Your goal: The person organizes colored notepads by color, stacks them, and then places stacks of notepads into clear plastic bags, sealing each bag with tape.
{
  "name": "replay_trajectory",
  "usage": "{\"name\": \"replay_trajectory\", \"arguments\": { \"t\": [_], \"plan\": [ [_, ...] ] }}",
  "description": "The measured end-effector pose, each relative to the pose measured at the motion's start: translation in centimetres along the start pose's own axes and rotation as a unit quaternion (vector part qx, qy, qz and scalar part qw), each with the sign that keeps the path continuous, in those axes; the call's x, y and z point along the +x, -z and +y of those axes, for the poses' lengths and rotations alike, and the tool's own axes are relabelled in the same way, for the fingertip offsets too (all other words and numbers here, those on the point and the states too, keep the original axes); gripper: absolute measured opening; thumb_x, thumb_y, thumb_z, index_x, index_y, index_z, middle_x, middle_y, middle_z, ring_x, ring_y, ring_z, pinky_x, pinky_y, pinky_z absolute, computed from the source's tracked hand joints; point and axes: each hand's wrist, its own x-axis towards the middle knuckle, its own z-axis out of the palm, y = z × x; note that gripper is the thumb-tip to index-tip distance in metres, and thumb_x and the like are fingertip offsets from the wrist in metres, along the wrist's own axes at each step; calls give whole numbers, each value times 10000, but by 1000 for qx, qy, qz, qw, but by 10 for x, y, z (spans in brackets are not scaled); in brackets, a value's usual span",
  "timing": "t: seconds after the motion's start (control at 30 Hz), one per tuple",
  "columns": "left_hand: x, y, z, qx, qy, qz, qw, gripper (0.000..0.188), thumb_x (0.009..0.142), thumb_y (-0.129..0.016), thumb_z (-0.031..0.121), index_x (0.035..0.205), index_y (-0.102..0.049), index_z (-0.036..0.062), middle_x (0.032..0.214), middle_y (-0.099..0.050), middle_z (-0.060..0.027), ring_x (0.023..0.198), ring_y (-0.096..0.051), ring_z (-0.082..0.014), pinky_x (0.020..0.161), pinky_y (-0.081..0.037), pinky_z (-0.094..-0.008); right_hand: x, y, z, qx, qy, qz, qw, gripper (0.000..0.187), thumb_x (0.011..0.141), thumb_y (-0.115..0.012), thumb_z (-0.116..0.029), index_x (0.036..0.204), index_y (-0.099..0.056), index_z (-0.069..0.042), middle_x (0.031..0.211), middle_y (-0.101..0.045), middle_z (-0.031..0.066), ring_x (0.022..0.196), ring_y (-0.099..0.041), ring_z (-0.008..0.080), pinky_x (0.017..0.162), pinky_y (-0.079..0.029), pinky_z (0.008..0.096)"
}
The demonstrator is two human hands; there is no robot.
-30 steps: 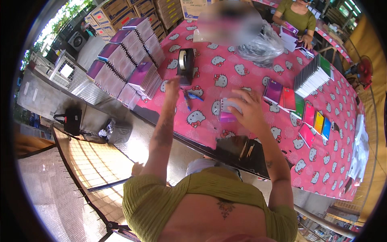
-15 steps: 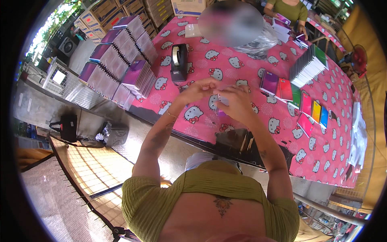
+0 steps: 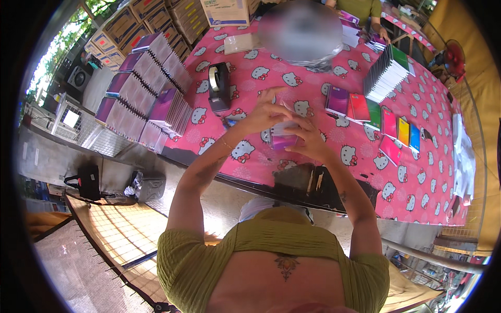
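Observation:
A small notebook (image 3: 283, 142) with a purple lower part and a pale upper part is in front of me over the table; a shiny clear wrap seems to cover it. My right hand (image 3: 309, 140) grips its right side, fingers bent over the edge. Across its top reaches my left hand (image 3: 265, 113), fingers spread and pointing away, the lowest digit touching or just over the notebook's upper edge. Left of the hands stands a black tape dispenser (image 3: 219, 88) with a roll of tape.
Tall stacks of spiral notebooks (image 3: 138, 94) stand at the left. Colourful notebooks (image 3: 387, 121) lie at the right, near an upright row of notebooks (image 3: 385, 78). Across the pink patterned table (image 3: 326, 195), a co-worker's hand (image 3: 382, 34) handles notebooks. Cardboard boxes (image 3: 225, 11) stand behind.
My left hand has opened from a pinch and moved right, over the notebook. My right hand has lowered slightly, and more of the notebook's purple part shows. The view has shifted a little.

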Motion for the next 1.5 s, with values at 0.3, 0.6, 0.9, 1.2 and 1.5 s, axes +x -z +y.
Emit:
{"name": "replay_trajectory", "arguments": {
  "t": [0.3, 0.6, 0.9, 1.2, 1.5],
  "plan": [
    [-8, -45, -9, -254, 242, 129, 927, 600, 809, -798, 305, 1309, -565, 68, 1518, -314, -245, 1387, -357, -373, 1048, -405, -432, 2, -26, 2, 334, -160, 139, 919, 464, 861, -739, -346, 1228, -668, -70, 1612, -123, 194, 1458, -269, 365, 1136, -333, 424],
    [-10, -35, -25, -137, 303, 23, 943, 313, 916, -668, 242, 1114, -680, 0, 875, -690, -56, 780, -607, -109, 693, -480, -260, 52, -19, 51, 505, -277, 14, 818, 600, 922, -673, -395, 1328, -541, 26, 1278, -593, 114, 1207, -533, 178, 1016, -412, 344],
    [-8, -26, 5, -180, 229, 189, 938, 303, 878, -715, 205, 1084, -686, -16, 953, -710, -117, 864, -682, -177, 725, -534, -299, 40, -16, 42, 505, -247, -29, 826, 456, 935, -669, -337, 1238, -624, 0, 1157, -644, 70, 1101, -573, 145, 919, -452, 317],
    [-34, -16, -1, -117, 230, -41, 965, 410, 910, -701, 257, 1222, -632, 0, 1145, -674, -138, 1042, -642, -201, 881, -508, -353, 32, 20, 12, 289, -108, -39, 950, 461, 889, -711, -243, 1292, -599, -48, 1258, -613, 78, 1158, -568, 193, 982, -443, 370],
    [-46, -21, 33, 104, 45, 20, 993, 336, 811, -757, 170, 1113, -684, 40, 1111, -690, -142, 1071, -647, -283, 867, -516, -428, 12, 4, 12, 23, 1, 28, 999, 382, 783, -746, -116, 1145, -631, -70, 1039, -646, 97, 980, -614, 282, 841, -488, 402]
  ]
}}
